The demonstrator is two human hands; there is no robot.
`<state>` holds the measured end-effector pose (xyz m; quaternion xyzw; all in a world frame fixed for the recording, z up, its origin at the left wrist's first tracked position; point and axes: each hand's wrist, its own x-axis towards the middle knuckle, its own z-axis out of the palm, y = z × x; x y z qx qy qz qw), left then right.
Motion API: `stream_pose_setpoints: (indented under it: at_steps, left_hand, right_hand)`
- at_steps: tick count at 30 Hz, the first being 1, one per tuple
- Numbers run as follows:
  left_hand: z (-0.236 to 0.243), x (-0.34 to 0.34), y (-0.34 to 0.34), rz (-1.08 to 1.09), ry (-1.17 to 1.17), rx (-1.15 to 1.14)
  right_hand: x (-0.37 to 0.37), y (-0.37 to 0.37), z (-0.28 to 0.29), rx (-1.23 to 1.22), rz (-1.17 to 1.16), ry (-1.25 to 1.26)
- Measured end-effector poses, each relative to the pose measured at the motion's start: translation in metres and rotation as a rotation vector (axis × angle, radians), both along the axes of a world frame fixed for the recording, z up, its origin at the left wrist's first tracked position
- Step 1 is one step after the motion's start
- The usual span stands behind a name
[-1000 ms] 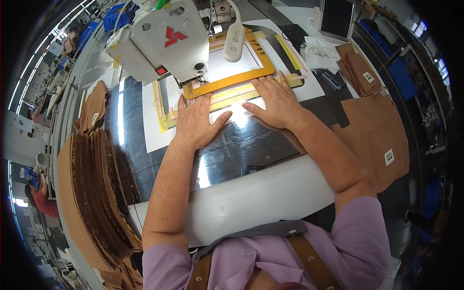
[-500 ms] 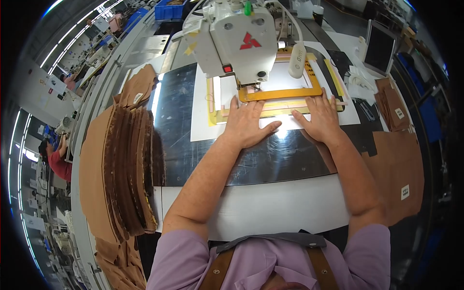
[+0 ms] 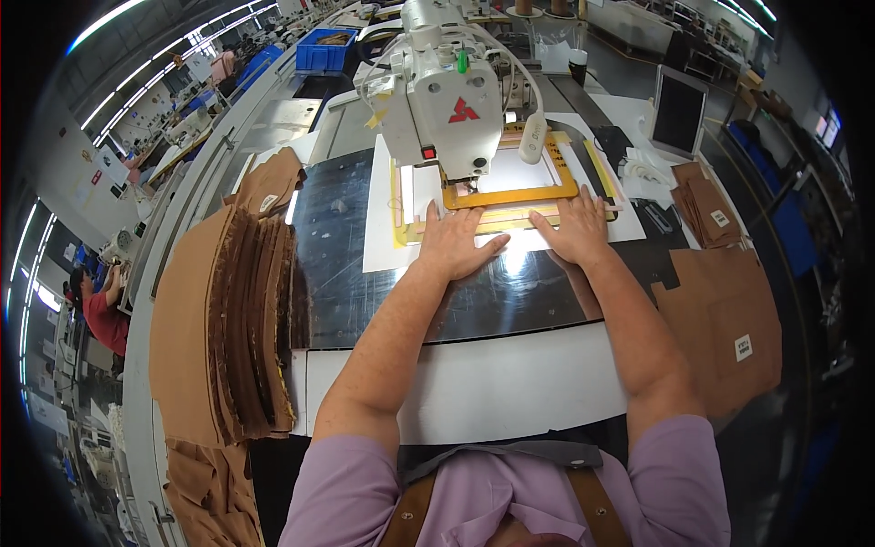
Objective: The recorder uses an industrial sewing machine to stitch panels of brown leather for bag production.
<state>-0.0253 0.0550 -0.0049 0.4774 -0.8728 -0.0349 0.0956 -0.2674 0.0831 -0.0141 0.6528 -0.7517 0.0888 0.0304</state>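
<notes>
My left hand [image 3: 453, 242] lies flat with its fingers spread at the near edge of a yellow-edged sewing template [image 3: 521, 221]. Flat beside it, my right hand [image 3: 577, 230] presses near the template's right part, fingers apart. Both sets of fingertips are close to the orange clamp frame [image 3: 515, 196] of a white sewing machine [image 3: 453, 109]. Under the template is a white sheet [image 3: 378, 246] on a shiny metal plate [image 3: 351, 305]. The needle area is partly hidden behind the machine head.
A tall stack of brown fabric pieces [image 3: 187, 328] stands at the left. More brown pieces [image 3: 720, 319] lie at the right, below a small folded pile [image 3: 700, 205]. A screen [image 3: 678, 111] stands at the back right, a blue crate [image 3: 324, 52] at the back left. Another person [image 3: 105, 314] sits far left.
The whole view has shifted, showing more of the room behind the machine. Both hands remain flat in about the same place on the template.
</notes>
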Motion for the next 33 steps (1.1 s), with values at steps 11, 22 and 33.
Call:
stream_pose_setpoints:
  at_steps: [11, 22, 33]
  left_hand:
    - [0.007, 0.03, 0.02, 0.176, -0.121, -0.11]
    - [0.17, 0.268, 0.061, 0.773, -0.115, -0.348]
    - [0.146, 0.412, 0.099, 0.817, -0.132, -0.3]
  right_hand:
    - [0.0, -0.003, -0.001, 0.001, -0.089, -0.011]
    - [-0.032, -0.018, -0.022, -0.107, -0.088, -0.06]
    - [-0.052, -0.02, -0.031, -0.239, -0.038, -0.113]
